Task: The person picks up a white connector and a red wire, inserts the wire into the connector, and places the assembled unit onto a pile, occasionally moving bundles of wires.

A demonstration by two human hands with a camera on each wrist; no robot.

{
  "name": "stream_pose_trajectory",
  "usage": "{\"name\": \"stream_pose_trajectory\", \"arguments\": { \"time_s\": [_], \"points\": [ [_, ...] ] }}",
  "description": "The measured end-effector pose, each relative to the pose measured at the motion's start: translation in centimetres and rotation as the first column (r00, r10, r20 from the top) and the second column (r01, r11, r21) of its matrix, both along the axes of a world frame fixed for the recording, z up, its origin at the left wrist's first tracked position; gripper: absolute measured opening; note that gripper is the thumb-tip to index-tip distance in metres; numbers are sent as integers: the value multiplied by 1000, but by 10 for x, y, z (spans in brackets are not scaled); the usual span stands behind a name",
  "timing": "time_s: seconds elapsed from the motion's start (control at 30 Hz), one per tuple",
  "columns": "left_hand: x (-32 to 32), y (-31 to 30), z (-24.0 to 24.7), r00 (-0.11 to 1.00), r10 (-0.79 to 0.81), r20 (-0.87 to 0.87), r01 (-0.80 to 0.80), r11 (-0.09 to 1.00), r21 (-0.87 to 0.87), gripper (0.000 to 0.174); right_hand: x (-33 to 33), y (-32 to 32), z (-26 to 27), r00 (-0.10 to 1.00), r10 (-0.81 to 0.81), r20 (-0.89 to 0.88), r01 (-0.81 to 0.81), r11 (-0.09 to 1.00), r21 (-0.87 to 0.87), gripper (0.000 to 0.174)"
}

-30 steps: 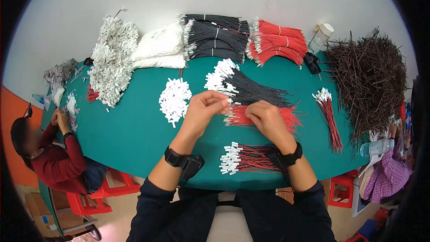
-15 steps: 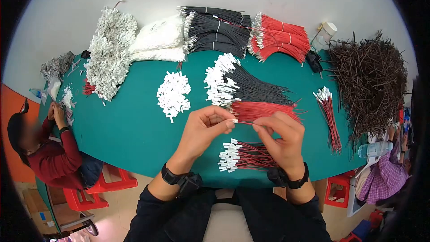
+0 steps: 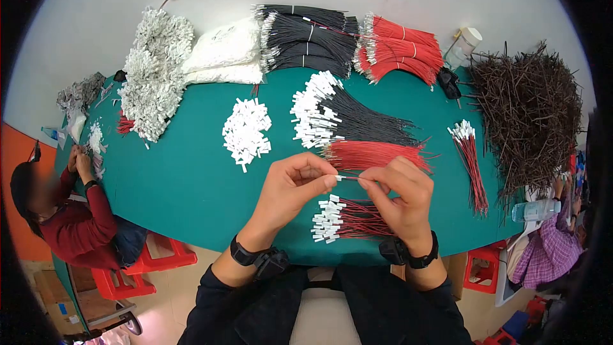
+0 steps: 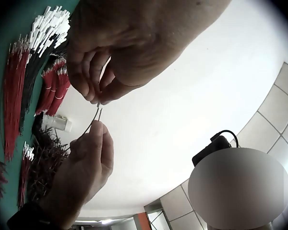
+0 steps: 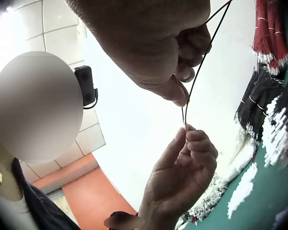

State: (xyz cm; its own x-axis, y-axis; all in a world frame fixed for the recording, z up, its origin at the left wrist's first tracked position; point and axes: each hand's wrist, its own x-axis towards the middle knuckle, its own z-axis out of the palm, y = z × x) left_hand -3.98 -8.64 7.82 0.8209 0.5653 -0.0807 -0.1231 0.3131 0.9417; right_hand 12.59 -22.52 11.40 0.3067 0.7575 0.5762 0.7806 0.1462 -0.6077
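In the head view my left hand (image 3: 287, 188) pinches a small white connector (image 3: 338, 177) between thumb and forefinger. Facing it, my right hand (image 3: 403, 193) pinches a thin red wire (image 3: 350, 178) near its end, fingertips a short way from the left ones. The left wrist view shows a dark wire (image 4: 90, 125) running from the connector, beside the short wire end (image 4: 100, 114) that sticks out of the right fingertips. A dark wire loop (image 5: 200, 68) rises past the right hand in the right wrist view. Below the hands lie red wires with white connectors (image 3: 328, 220).
Behind the hands lie loose red wires (image 3: 377, 155) and black wires with white connectors (image 3: 373, 118). A pile of white connectors (image 3: 246, 133) is at left, bundled black (image 3: 310, 41) and red wires (image 3: 405, 51) at the back. Dark tangled wires (image 3: 530, 115) heap at right; another person (image 3: 70, 217) sits left.
Both hands have moved from over the loose red wires toward my body. The right hand now holds a red wire at the connector; over the last half second the hands barely moved.
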Motion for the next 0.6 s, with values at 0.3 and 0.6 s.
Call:
{"name": "stream_pose_trajectory", "arguments": {
  "time_s": [0.3, 0.6],
  "points": [
    [2, -4, -3, 1000, 7, 20, -7, 1000, 27, 9, -4, 1, -3, 997, 23, -71, -25, 999, -32, 14],
    [2, -8, -5, 996, 74, 39, -73, 997, -34, 8, -3, 0, -3, 998, -33, -55, 34, 999, 7, 14]
  ]
}}
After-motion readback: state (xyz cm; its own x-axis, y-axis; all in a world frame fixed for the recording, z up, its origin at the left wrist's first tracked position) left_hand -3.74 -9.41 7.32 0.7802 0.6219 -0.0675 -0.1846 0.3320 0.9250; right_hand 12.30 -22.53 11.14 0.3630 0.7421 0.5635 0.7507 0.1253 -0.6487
